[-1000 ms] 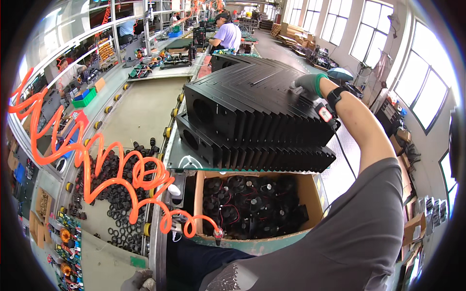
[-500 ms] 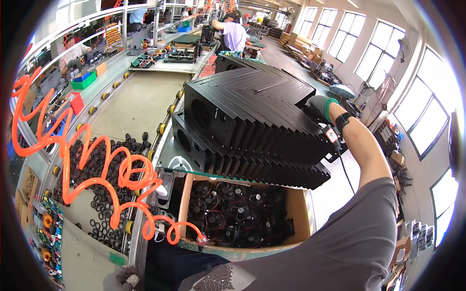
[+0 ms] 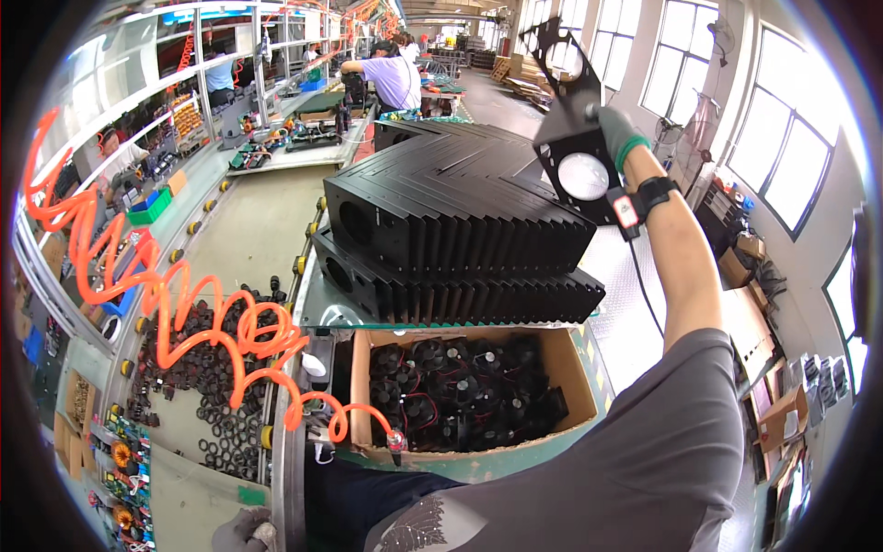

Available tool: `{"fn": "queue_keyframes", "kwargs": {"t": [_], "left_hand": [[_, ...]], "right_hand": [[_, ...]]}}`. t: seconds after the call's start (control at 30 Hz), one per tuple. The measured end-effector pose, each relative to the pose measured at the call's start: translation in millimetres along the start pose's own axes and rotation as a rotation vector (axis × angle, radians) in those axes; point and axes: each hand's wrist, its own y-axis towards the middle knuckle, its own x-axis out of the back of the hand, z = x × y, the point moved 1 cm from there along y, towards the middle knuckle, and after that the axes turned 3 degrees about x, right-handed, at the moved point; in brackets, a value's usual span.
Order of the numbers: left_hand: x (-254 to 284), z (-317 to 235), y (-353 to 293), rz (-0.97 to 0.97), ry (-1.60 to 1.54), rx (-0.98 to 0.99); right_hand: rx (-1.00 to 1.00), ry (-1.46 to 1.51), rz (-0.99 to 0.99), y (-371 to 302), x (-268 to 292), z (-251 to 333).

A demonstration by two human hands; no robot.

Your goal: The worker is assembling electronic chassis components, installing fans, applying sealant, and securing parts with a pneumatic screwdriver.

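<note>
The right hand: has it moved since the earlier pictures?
Yes: the right hand has moved up and off the right end of the stack of black parts, now holding a black plate with holes.

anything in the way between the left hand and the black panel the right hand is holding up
Yes: in this view, the coiled orange hose, the box of fans and the stack of black panels lie between the left hand and the raised panel. Nothing visible separates the right hand from it.
</note>
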Motion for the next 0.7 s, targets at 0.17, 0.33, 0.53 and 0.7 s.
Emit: {"fn": "queue_keyframes", "kwargs": {"t": [0.17,0.33,0.53,0.7], "left_hand": [[27.4,25.9,-43.9,-0.156,0.036,-0.098],[80.9,76.5,-92.2,-0.430,-0.918,-0.236],[102.1,132.6,-202.2,-0.893,-0.515,-0.271],[37.9,191.7,-239.8,-0.922,-0.935,-0.450]], "right_hand": [[0.342,0.568,0.083,-79.2,33.7,132.8],[1.526,-0.143,-0.169,-233.7,55.9,278.7],[2.047,-0.016,-0.030,-395.9,-0.8,377.4],[2.471,0.167,-0.290,-498.9,-80.4,424.1]]}}
